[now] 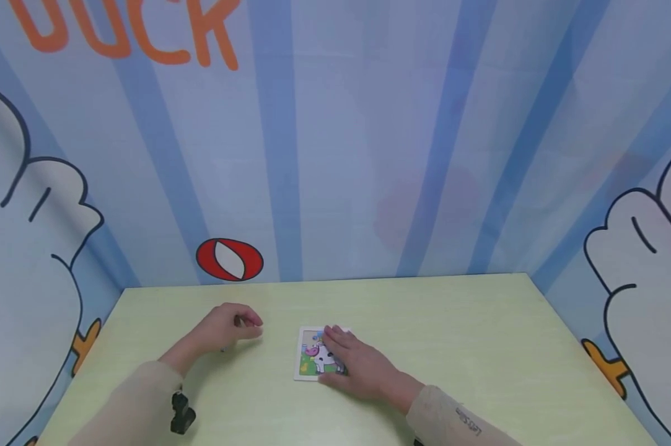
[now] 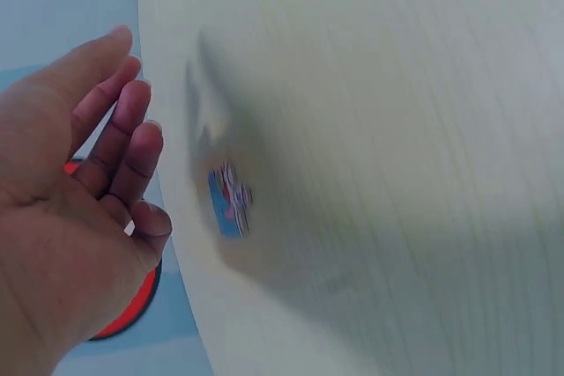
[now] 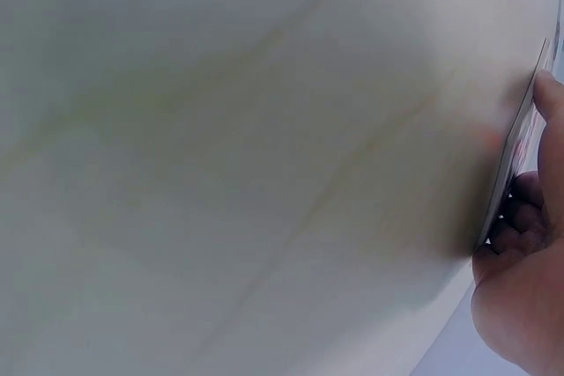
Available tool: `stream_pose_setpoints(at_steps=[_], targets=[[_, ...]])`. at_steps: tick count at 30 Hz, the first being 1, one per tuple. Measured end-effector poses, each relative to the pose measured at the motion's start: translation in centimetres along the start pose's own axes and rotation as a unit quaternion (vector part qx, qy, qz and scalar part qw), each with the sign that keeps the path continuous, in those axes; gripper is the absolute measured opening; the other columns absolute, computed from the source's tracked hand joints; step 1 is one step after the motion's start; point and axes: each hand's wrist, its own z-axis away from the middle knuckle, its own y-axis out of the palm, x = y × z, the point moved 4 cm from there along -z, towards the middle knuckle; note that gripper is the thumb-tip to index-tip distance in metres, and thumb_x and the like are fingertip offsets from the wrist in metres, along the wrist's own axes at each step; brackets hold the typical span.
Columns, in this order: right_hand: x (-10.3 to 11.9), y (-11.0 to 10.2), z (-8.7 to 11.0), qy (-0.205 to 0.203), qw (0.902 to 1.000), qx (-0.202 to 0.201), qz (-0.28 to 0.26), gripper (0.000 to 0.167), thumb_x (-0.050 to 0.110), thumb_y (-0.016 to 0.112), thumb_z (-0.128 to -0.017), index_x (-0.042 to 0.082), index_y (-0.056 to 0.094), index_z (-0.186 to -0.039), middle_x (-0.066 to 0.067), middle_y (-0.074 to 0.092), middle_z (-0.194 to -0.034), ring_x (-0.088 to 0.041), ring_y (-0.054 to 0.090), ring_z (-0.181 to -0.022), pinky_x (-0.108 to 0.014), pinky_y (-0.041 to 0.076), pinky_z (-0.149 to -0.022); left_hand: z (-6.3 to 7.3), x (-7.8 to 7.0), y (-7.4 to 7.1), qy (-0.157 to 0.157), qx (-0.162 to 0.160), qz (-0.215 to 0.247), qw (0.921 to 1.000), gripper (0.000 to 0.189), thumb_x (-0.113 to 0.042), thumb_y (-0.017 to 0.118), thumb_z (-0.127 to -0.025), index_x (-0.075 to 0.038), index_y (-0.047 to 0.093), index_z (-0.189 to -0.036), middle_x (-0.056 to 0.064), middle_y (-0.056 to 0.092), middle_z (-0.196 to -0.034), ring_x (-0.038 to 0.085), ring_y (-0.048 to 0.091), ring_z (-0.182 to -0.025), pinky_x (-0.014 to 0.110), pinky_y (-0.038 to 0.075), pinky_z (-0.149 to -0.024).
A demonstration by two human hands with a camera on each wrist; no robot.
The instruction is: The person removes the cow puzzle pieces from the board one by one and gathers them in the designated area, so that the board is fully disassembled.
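Noting head view first: cow puzzle board (image 1: pixel 315 358) flat near mid-worktop (image 1: pixel 480 347), right hand (image 1: pixel 364 370) spread wide over its right half, thumb by the board's near edge. Left hand (image 1: pixel 223 328) towards the worktop's far-left corner, fingers loosely bent, narrow gap to thumb, nothing visibly held. Left wrist view: loose jigsaw piece (image 2: pixel 229 200) below that hand, just inside the worktop's far edge. Right wrist view: board edge-on, hand against it; pressure can't be told. Progress, my reading: cow largely assembled, that piece seemingly left; covered part unreadable.
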Motion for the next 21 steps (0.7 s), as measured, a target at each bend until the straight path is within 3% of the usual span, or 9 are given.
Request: stream_pose_setpoints(at_steps=[15, 21], targets=[[-0.1, 0.0, -0.1, 0.016, 0.9998, 0.002, -0.011, 0.082, 0.055, 0.062, -0.105, 0.007, 0.035, -0.166, -0.007, 0.028, -0.175, -0.026, 0.025, -0.162, -0.045, 0.025, -0.128, -1.4, -4.2, 3.9, -0.015, 0.016, 0.005, 0.9997, 0.010, -0.018, 0.083, -0.095, -0.016, 0.079, -0.104, -0.004, 0.067, -0.090, 0.017, 0.057, -0.086, 0.031, 0.051, -0.077], [-0.1, 0.0, 0.0, 0.012, 0.9999, 0.001, -0.011, 0.082, 0.054, 0.063, -0.105, 0.007, 0.036, -0.166, -0.008, 0.029, -0.175, -0.026, 0.026, -0.162, -0.045, 0.025, -0.128, -1.6, -5.5, 5.2, 0.009, 0.029, 0.007, 0.9995, 0.010, -0.018, 0.082, -0.096, -0.013, 0.078, -0.104, -0.005, 0.068, -0.090, 0.015, 0.057, -0.085, 0.031, 0.051, -0.078]])
